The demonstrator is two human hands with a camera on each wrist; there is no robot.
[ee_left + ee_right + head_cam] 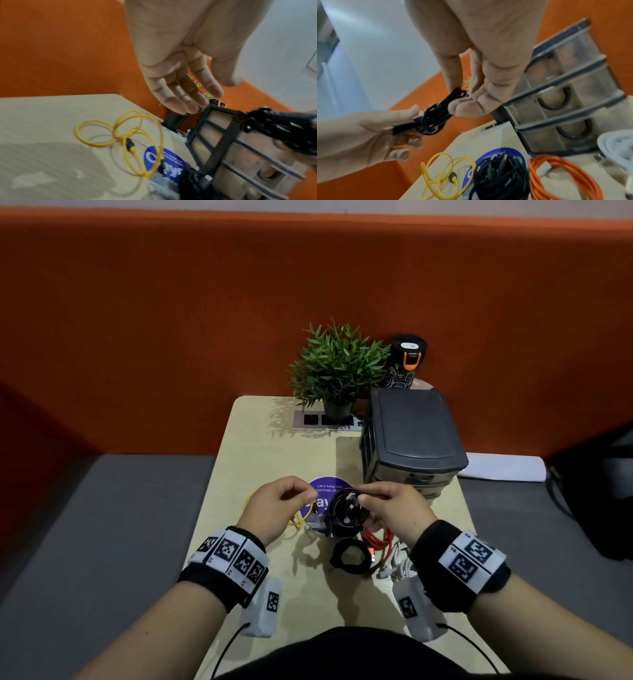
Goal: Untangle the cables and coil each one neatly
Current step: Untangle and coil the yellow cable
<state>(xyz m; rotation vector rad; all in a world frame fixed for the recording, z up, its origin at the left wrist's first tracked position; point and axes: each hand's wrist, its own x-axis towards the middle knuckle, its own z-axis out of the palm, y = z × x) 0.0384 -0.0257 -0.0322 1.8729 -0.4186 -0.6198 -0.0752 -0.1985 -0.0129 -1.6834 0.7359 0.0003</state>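
My right hand point(366, 498) pinches a coiled black cable point(342, 507) and holds it above the table; in the right wrist view the thumb and fingers point(465, 106) clamp the coil point(436, 113). Its plug end sticks out toward my left hand point(305, 495). That hand point(211, 93) has relaxed, straight fingers and grips nothing, though its index finger reaches up to the coil. On the table lie a loose yellow cable point(120, 135), a second black coil point(349, 556), an orange cable point(559, 175) and a white cable point(618, 146).
A dark plastic drawer unit point(411, 440) stands at the right of the small beige table point(260, 453). Behind it are a potted plant point(337, 364) and a black bottle point(407, 361). A purple round sticker point(325, 489) lies under the hands. An orange wall closes the back.
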